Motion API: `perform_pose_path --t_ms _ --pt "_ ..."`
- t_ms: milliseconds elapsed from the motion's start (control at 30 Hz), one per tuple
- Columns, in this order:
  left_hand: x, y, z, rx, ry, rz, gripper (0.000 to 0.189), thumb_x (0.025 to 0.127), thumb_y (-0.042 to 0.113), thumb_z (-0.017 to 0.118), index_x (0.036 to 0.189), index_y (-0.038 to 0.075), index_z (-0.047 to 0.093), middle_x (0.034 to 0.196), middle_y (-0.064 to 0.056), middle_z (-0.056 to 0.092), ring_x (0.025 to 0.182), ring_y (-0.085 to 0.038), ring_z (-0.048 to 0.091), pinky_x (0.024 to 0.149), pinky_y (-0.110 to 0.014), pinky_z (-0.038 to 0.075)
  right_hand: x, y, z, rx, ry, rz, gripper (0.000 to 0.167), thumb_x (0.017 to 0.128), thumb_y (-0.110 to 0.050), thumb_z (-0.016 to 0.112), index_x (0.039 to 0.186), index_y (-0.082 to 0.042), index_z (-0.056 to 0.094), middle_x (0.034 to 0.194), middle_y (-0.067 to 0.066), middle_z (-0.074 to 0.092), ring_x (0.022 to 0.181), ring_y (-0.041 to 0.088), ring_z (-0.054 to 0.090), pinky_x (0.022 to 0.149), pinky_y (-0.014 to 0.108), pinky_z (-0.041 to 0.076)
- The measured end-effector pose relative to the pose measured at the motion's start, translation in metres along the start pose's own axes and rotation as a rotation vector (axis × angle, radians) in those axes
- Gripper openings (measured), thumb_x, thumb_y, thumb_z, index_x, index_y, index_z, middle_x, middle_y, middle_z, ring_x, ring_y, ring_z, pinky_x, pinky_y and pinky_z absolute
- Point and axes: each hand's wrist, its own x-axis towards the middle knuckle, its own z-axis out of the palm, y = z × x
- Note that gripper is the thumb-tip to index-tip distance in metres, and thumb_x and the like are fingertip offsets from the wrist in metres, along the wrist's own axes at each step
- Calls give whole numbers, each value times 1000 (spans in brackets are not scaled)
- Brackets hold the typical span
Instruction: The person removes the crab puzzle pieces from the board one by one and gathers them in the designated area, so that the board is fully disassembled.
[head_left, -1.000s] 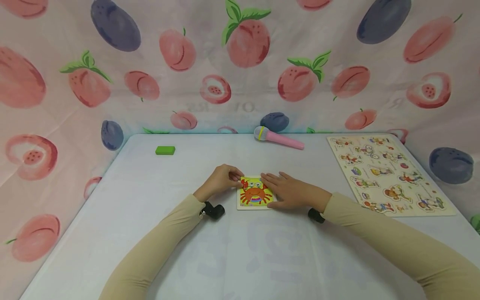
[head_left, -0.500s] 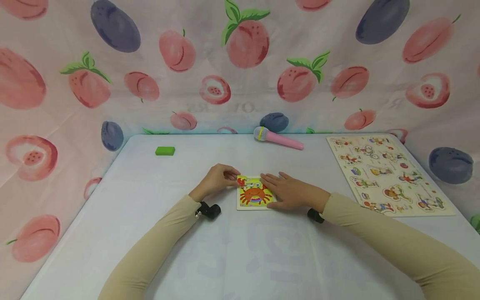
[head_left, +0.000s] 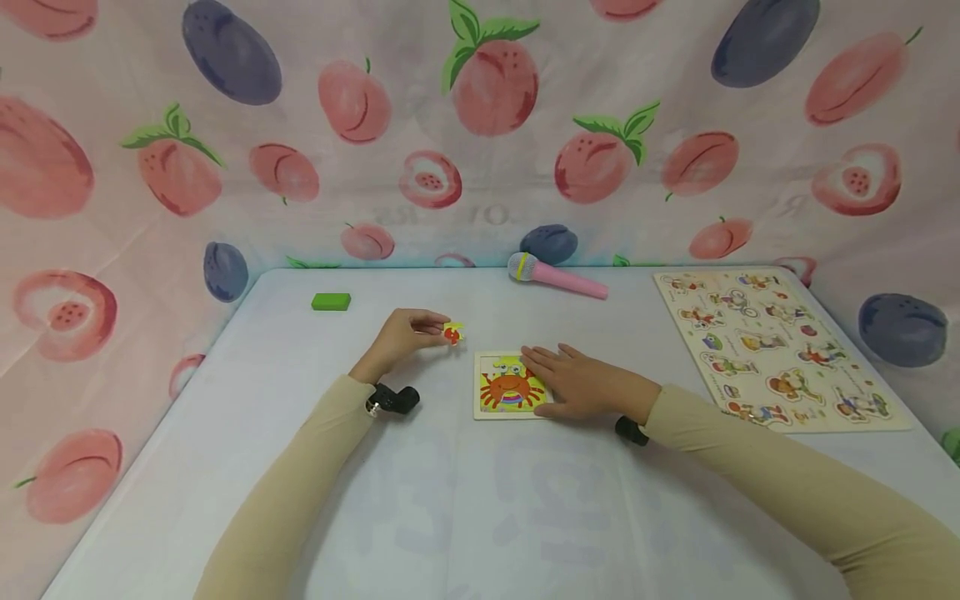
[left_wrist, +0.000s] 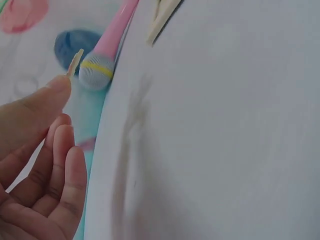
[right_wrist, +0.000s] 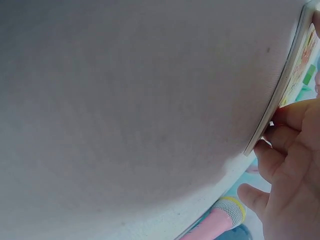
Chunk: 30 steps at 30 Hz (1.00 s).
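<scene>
Yellow-and-red jigsaw piece [head_left: 453,334] pinched in the left hand [head_left: 405,337]; the spread right hand [head_left: 576,385] touches a square yellow crab puzzle [head_left: 508,393].

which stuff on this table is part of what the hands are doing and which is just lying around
In use:
crab puzzle, touched by the right hand
small puzzle piece, pinched by the left hand

Seemingly just lying around:
green block
pink microphone
large picture board
</scene>
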Motion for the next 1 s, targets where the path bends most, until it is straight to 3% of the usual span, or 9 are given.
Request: perform_pose_path --t_ms 167,367,567,667,833,1000 --pt "4 -14 -25 -22 48 -55 39 81 16 74 117 8 65 111 -14 68 94 -10 63 84 -21 48 -2 -1 -3 13 4 -12 84 90 -56 49 151 -9 16 159 7 12 147 24 12 117 50 13" --pt "4 -30 -50 -44 71 -68 42 82 14 72 122 6 62 117 -19 65 86 3 61 80 -14 45 -2 -3 -3 16 6 -18 84 90 -56 48 151 -8 16 159 8 12 147 25 13 117 51 13" --pt "-3 -43 -70 -36 88 -123 45 85 17 69 127 7 58 124 -19 61 100 -7 61 96 -27 42 -2 -3 -4 16 11 -16 84 90 -56 48 151 -8 16 159 8 12 147 25 13 116 51 14" --pt "-7 -50 -78 -7 100 -126 45 86 18 69 128 6 58 125 -18 60 100 -4 59 100 -33 40 -2 -3 -4 17 9 -12 84 90 -57 48 151 -9 16 159 7 12 147 25 13 117 51 14" --pt "-12 -62 -86 40 109 -131 44 85 18 69 126 5 59 125 -17 61 87 10 55 99 -32 41 -2 -3 -4 23 1 -8 85 90 -58 49 151 -9 16 159 7 12 147 24 12 117 51 13" --pt "-17 -72 -93 90 94 -137 45 85 19 70 125 4 59 126 -18 60 87 9 53 91 -20 42 -2 -3 -3 26 0 -8 85 89 -57 49 151 -9 15 159 7 12 147 25 12 117 51 13"
